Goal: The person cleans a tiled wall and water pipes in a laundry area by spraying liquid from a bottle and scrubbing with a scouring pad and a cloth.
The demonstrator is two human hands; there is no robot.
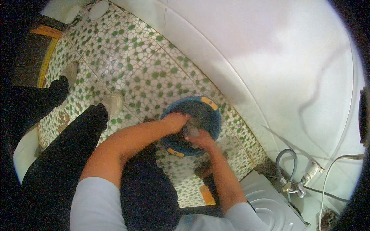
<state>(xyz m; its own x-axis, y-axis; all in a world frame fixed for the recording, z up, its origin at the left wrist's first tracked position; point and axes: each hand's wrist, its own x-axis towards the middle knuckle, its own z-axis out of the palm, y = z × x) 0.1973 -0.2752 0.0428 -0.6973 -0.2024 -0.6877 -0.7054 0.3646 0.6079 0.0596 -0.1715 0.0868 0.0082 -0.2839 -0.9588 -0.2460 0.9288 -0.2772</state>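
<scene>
A round blue basin (216, 134) with yellow handles stands on the floor before me, holding dark contents that look like water. My left hand (177, 121) reaches into it from the left, fingers curled on a small, dark, greyish thing (188, 129) that is blurred; its kind I cannot tell. From the lower right my right hand (201, 139) comes over the basin, its fingers around the pale lower end of the same thing. The two hands are close together, and their fingertips are partly hidden.
Another person's dark-trousered legs (60, 135) and light shoes (113, 105) are at the left. A pale wall (231, 43) runs along the right. Lower right are a light ribbed appliance or panel (268, 202), a metal tap (299, 187) with a grey hose (286, 153), and a cable (325, 184).
</scene>
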